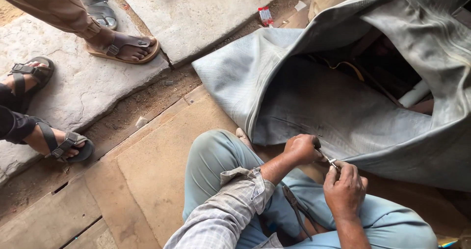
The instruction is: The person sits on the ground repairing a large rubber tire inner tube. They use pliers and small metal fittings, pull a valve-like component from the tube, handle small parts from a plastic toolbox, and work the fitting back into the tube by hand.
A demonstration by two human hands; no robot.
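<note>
Left grip (301, 148) fisted on rubber edge (294, 131) | right grip (345, 187) pinching metal tool (329, 160)

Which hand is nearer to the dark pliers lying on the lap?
Right. The right hand is just beside the pliers, to their right; the left hand sits farther up, at the grey rubber sheet.

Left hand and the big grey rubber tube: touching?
Touching. The head view shows the left hand closed on the lower edge of the big grey rubber tube, no gap visible, while the right hand holds a small metal tool against that edge.
</note>
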